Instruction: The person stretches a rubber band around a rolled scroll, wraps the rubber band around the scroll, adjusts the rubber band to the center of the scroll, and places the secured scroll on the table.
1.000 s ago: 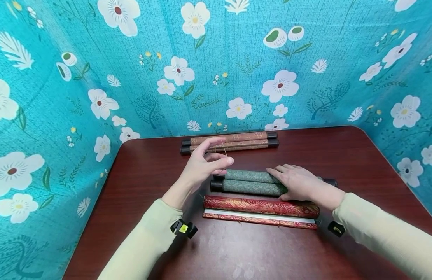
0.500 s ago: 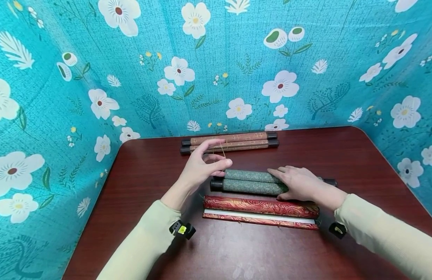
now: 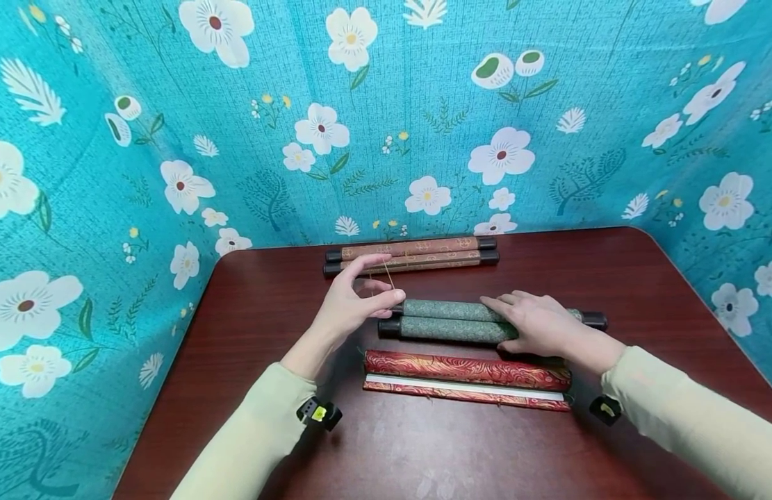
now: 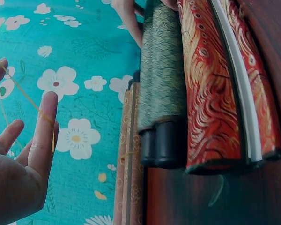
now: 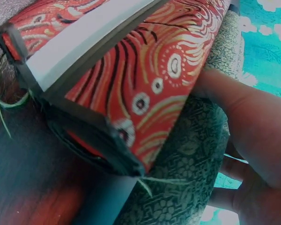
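A rubber band (image 3: pixel 389 276) is stretched in a loop between the thumb and raised fingers of my left hand (image 3: pixel 345 305), which is held just left of the green scrolls. In the left wrist view the band (image 4: pixel 25 93) runs across straight, spread fingers (image 4: pixel 41 136). Two green patterned scroll rolls (image 3: pixel 451 328) with black end knobs lie side by side. My right hand (image 3: pixel 542 323) grips them near their right end, thumb on the near side and fingers over the far side. In the right wrist view the thumb (image 5: pixel 220 86) lies against the green roll (image 5: pixel 182 154).
A red and gold brocade case (image 3: pixel 467 368) with a white strip along it lies in front of the green rolls. Two brown scroll rolls (image 3: pixel 442 262) with black ends lie at the back of the dark red table (image 3: pixel 267 298). A blue flowered cloth (image 3: pixel 386 125) hangs behind.
My left hand has drifted a little left and down with the rubber band, away from the green rolls. The green rolls and my right hand have shifted slightly to the right.
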The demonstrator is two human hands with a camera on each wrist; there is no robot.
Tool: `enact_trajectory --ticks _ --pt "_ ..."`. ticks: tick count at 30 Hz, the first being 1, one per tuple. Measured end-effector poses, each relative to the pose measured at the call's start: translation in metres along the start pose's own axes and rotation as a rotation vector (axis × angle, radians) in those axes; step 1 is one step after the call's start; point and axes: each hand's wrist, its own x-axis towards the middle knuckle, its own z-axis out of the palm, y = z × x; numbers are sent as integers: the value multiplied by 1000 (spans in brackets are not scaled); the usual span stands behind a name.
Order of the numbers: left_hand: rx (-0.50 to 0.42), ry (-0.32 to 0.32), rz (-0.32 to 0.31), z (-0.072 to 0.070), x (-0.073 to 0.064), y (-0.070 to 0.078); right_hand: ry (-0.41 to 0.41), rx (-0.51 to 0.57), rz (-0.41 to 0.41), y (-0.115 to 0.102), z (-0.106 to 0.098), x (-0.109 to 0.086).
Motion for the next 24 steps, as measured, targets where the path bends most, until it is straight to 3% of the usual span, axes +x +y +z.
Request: enact_trajectory --ticks 13,19,24 --pt "77 88 38 -13 -7 -8 156 -28 10 8 -37 -4" --pt "101 118 47 -15 -8 -11 255 -48 -6 11 -50 -7" --pt "100 129 52 -14 -7 -10 289 -56 -22 12 -57 -8"
